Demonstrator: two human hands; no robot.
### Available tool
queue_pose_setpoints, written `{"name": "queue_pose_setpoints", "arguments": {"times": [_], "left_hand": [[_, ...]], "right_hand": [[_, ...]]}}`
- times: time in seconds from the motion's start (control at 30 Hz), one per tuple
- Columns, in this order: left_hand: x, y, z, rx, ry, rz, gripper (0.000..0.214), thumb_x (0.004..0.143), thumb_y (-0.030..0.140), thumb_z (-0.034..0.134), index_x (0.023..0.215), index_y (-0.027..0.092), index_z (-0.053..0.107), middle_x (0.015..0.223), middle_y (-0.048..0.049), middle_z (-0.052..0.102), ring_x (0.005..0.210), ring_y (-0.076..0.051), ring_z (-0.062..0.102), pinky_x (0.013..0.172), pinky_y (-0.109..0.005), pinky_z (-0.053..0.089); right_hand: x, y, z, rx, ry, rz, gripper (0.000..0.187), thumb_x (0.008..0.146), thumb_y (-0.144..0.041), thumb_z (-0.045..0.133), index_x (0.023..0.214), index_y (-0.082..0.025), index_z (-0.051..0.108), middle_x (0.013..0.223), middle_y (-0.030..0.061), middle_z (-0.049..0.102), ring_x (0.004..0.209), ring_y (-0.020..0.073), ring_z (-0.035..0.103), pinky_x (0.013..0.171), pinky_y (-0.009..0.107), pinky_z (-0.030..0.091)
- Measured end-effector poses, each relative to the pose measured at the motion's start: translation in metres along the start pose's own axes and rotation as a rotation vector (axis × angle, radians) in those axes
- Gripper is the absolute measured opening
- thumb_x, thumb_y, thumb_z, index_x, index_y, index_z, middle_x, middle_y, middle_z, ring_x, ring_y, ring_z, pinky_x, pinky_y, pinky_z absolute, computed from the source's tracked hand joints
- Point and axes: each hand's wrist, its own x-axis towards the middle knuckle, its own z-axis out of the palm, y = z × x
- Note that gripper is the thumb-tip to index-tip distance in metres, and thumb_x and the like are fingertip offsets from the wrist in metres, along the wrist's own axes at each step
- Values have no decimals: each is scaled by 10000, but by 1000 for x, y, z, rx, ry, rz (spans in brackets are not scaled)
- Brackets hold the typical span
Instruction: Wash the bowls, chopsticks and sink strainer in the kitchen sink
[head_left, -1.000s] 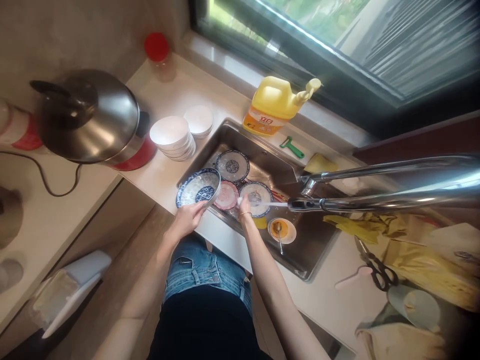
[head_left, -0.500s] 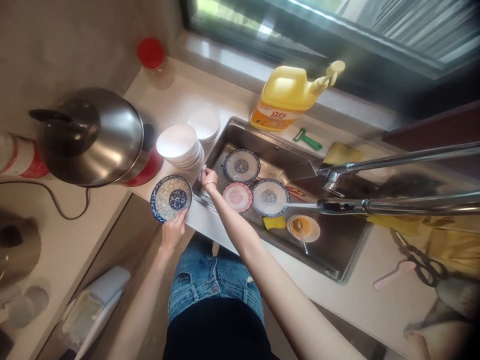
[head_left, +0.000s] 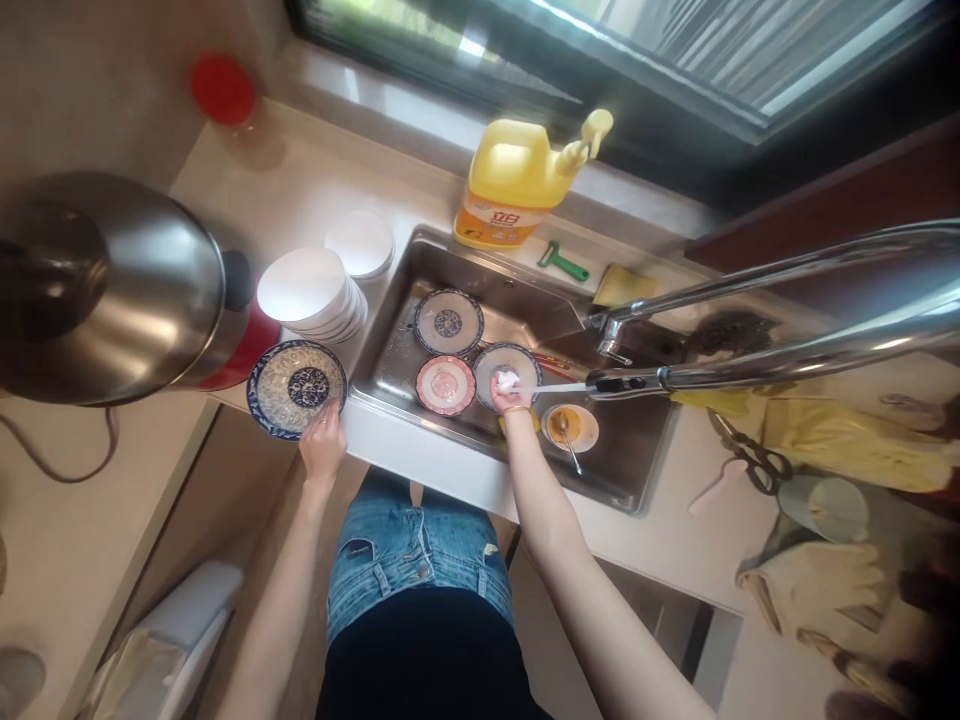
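Observation:
My left hand [head_left: 323, 442] is closed on the near rim of a blue-and-white patterned plate [head_left: 277, 395], which it keeps at the counter edge left of the sink. Over another blue-rimmed plate [head_left: 487, 362] in the sink [head_left: 386, 375], my right hand [head_left: 512, 392] is under the tap's water stream [head_left: 551, 388]. Its fingers curl about a white patch, which may be a small cloth or splashing water. Beside that plate lie a pink-rimmed plate [head_left: 446, 385], a third blue-rimmed plate [head_left: 448, 322] and a bowl [head_left: 586, 428] holding a spoon. A yellow sponge [head_left: 510, 424] is partly covered by my right arm.
White stacked bowls [head_left: 304, 285] and further white dishes [head_left: 360, 243] stand left of the sink. Behind it are a yellow detergent bottle [head_left: 501, 190] and a green peeler [head_left: 562, 262]. The tap [head_left: 637, 383] reaches in from the right, near scissors [head_left: 757, 455]. A metal kettle [head_left: 165, 290] stands left.
My right hand has moved right, from beside the white bowls to the water stream. My left hand still holds its plate. The view has shifted right.

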Motion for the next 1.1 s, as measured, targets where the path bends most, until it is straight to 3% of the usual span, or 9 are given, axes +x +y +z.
{"name": "queue_pose_setpoints", "arguments": {"times": [0.17, 0.33, 0.47, 0.6, 0.73, 0.83, 0.97, 1.1], "left_hand": [[-13, 28, 4, 6, 143, 96, 508, 902, 196, 485, 1398, 111, 554, 1497, -220, 507, 1492, -333, 343, 1222, -557, 266], [-20, 76, 33, -72, -38, 277, 444, 902, 130, 461, 1317, 169, 614, 1451, -177, 563, 1447, -299, 424, 1191, -527, 347], [0, 110, 64, -125, -153, 267, 422, 906, 146, 439, 1280, 141, 633, 1371, -187, 620, 1369, -293, 511, 1152, -503, 413], [25, 126, 81, -144, -232, 230, 416, 906, 173, 445, 1275, 151, 638, 1337, -157, 648, 1319, -279, 549, 1152, -485, 412], [51, 128, 102, -213, -311, 95, 399, 885, 192, 482, 1242, 152, 655, 1296, -151, 677, 1264, -285, 595, 1127, -469, 432], [82, 130, 130, -249, -386, -160, 441, 891, 198, 486, 1296, 79, 613, 1341, -200, 648, 1274, -294, 600, 1111, -419, 443], [129, 135, 171, -245, -439, -394, 503, 893, 182, 497, 1358, -2, 545, 1400, -255, 589, 1317, -306, 570, 1114, -385, 422], [148, 141, 196, -223, -438, -444, 551, 836, 136, 521, 1359, -36, 523, 1388, -309, 571, 1334, -355, 544, 1109, -445, 413]], "right_hand": [[17, 19, -8, -218, 109, -29, 180, 857, -211, 427, 910, -171, 594, 822, 32, 660, 890, 154, 630, 860, 307, 527], [22, 49, -3, -477, -27, -118, 155, 789, -149, 567, 870, -134, 697, 932, 82, 704, 1029, 175, 602, 1043, 327, 405], [21, 68, 5, -685, -148, -200, 234, 772, -148, 672, 998, -144, 734, 1133, 147, 692, 1135, 240, 586, 1104, 395, 357], [29, 74, -7, -987, -116, -298, 325, 908, -189, 514, 1181, -149, 685, 1340, 180, 605, 1291, 306, 486, 1139, 522, 304], [42, 79, -37, -1073, -144, -314, 464, 825, -81, 534, 1273, -129, 641, 1418, 204, 547, 1316, 321, 473, 1145, 493, 309], [53, 83, -52, -1043, -226, -291, 400, 739, -5, 560, 1095, -109, 711, 1283, 207, 641, 1194, 289, 577, 1114, 436, 370], [65, 80, -56, -959, -234, -292, 267, 763, -29, 523, 898, -149, 718, 1043, 111, 722, 1050, 225, 640, 1062, 398, 444], [60, 79, -52, -936, -256, -344, 279, 811, -86, 516, 997, -156, 712, 1155, 107, 699, 1137, 212, 622, 1076, 376, 450]]}}
